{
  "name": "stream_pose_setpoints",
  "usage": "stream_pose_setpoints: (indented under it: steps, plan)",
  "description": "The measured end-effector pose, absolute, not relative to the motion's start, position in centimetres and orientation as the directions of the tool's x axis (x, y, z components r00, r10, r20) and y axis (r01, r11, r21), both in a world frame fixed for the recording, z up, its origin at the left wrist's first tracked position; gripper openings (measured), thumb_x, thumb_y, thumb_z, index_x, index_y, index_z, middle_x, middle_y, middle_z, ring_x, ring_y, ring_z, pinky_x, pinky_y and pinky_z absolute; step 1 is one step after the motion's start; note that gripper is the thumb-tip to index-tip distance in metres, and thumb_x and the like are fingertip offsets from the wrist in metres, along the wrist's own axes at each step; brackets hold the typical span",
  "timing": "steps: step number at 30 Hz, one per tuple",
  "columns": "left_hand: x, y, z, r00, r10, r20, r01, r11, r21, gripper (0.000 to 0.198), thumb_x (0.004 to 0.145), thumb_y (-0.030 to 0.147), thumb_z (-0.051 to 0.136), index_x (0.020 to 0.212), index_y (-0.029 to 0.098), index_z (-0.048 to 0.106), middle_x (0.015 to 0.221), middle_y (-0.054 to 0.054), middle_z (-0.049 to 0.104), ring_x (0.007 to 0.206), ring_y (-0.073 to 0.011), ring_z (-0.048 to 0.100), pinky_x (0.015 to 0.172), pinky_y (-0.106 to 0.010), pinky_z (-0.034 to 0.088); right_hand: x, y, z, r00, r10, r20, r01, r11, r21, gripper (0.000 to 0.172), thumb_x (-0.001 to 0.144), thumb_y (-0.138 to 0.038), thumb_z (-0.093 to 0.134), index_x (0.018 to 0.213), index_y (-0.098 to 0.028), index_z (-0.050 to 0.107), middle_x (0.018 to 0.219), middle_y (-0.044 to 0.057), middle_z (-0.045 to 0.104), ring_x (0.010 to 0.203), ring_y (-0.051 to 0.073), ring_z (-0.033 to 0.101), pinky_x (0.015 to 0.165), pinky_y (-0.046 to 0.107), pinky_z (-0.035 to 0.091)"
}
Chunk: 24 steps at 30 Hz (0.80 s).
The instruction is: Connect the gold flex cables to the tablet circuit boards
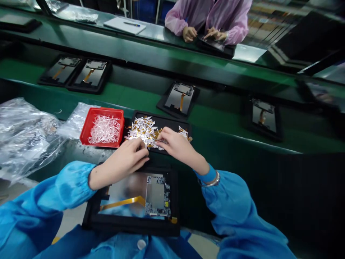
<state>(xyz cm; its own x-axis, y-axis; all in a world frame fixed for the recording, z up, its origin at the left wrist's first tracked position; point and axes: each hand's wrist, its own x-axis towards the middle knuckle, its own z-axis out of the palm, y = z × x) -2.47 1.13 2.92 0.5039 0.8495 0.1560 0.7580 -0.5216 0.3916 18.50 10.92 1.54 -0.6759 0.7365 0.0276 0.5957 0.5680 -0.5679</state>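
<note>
At the black tray (168,123), your left hand (125,157) and right hand (178,144) are pinched narrow, on what I cannot tell, and the white-and-amber flex strips (142,128) heaped inside it look light, bendy, easily creased, best gripped by their ends.

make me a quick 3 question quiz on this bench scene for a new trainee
1. Fill in: the bin holding pale strips is ____ in colour.
2. True or false: the right hand is at the black tray of white and gold pieces.
3. What lies on the panel nearest the wearer's body?
A) a pen
B) an orange ribbon
C) a bracelet

Key: 1 red; 2 true; 3 B.
</note>
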Motion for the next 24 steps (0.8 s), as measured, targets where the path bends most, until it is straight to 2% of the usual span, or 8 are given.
stream_pose_setpoints:
  steps: [4, 8, 11, 13, 15, 19, 22, 24]
  plan:
    - [-2.2, 3.5, 2.9, 0.483, 0.853, 0.198, 0.716, -0.515, 0.472, 0.026, 0.101, 0.034, 0.045, 0.106, 0.013, 0.059, 0.102, -0.01, 0.056, 0.092, -0.0212, 0.051, 0.081, -0.036, 0.045, 20.3, 9.7, 3.7, -0.673, 0.736, 0.076, 0.568, 0.58, -0.584, 0.008, 0.09, -0.023, 0.065, 0.084, -0.019, 0.062, 0.087, 0.002, 0.056, 0.064, 0.011, 0.049, 0.063, 0.027, 0.037]
    - [-1.0, 4.4, 3.3, 0.579, 0.786, 0.215, 0.565, -0.578, 0.589, 0.021, 0.101, 0.029, 0.047, 0.091, 0.016, 0.06, 0.09, -0.004, 0.055, 0.083, -0.016, 0.051, 0.076, -0.028, 0.042, 21.4, 7.8, 4.8, -0.679, 0.704, 0.206, 0.45, 0.622, -0.641, 0.009, 0.089, -0.021, 0.067, 0.08, -0.02, 0.064, 0.075, -0.002, 0.055, 0.057, 0.009, 0.045, 0.055, 0.024, 0.037]
    - [-0.7, 4.0, 4.0, 0.581, 0.778, 0.239, 0.474, -0.562, 0.678, 0.019, 0.101, 0.025, 0.047, 0.089, 0.016, 0.059, 0.089, -0.003, 0.054, 0.081, -0.0134, 0.051, 0.074, -0.025, 0.043, 21.6, 6.6, 4.6, -0.596, 0.767, 0.239, 0.423, 0.553, -0.718, 0.008, 0.087, -0.022, 0.068, 0.08, -0.02, 0.066, 0.066, -0.003, 0.055, 0.052, 0.008, 0.046, 0.05, 0.023, 0.036]
    - [-0.7, 3.6, 4.4, 0.572, 0.78, 0.254, 0.423, -0.546, 0.723, 0.017, 0.1, 0.025, 0.05, 0.089, 0.016, 0.06, 0.09, -0.003, 0.055, 0.083, -0.0122, 0.054, 0.076, -0.023, 0.046, 21.5, 5.9, 4.4, -0.552, 0.809, 0.199, 0.37, 0.452, -0.811, 0.006, 0.086, -0.026, 0.071, 0.084, -0.02, 0.069, 0.063, -0.003, 0.061, 0.047, 0.008, 0.05, 0.046, 0.023, 0.036]
    - [-0.6, 3.2, 4.6, 0.571, 0.776, 0.267, 0.384, -0.54, 0.749, 0.016, 0.099, 0.025, 0.053, 0.089, 0.016, 0.062, 0.091, -0.002, 0.057, 0.086, -0.0113, 0.057, 0.078, -0.022, 0.049, 21.4, 5.2, 4.2, -0.556, 0.825, 0.103, 0.284, 0.305, -0.909, 0.015, 0.083, -0.032, 0.075, 0.093, -0.02, 0.073, 0.062, -0.002, 0.068, 0.047, 0.011, 0.06, 0.045, 0.023, 0.04]
    - [0.0, 2.7, 4.5, 0.565, 0.77, 0.297, 0.358, -0.553, 0.752, 0.015, 0.098, 0.026, 0.055, 0.091, 0.016, 0.065, 0.089, -0.002, 0.059, 0.085, -0.011, 0.059, 0.077, -0.022, 0.051, 21.1, 4.2, 4.0, -0.531, 0.846, -0.051, 0.121, 0.017, -0.993, 0.023, 0.08, -0.039, 0.078, 0.092, -0.019, 0.076, 0.062, 0.002, 0.073, 0.057, 0.02, 0.073, 0.057, 0.027, 0.056]
    - [-0.6, 2.3, 4.7, 0.6, 0.746, 0.288, 0.342, -0.565, 0.751, 0.012, 0.098, 0.024, 0.057, 0.093, 0.017, 0.066, 0.088, -0.001, 0.06, 0.084, -0.0102, 0.059, 0.075, -0.021, 0.05, 21.6, 3.6, 3.7, -0.499, 0.861, -0.097, 0.091, -0.059, -0.994, 0.018, 0.083, -0.036, 0.075, 0.087, -0.018, 0.077, 0.061, 0.003, 0.073, 0.057, 0.021, 0.073, 0.063, 0.029, 0.061]
    - [-2.5, 2.0, 5.4, 0.58, 0.763, 0.286, 0.443, -0.59, 0.676, 0.01, 0.098, 0.023, 0.057, 0.094, 0.018, 0.065, 0.091, -0.001, 0.061, 0.085, -0.0101, 0.058, 0.075, -0.022, 0.05, 22.4, 3.2, 3.3, -0.461, 0.883, -0.092, 0.108, -0.047, -0.993, 0.014, 0.084, -0.032, 0.074, 0.088, -0.019, 0.076, 0.064, 0.003, 0.074, 0.062, 0.021, 0.075, 0.067, 0.03, 0.062]
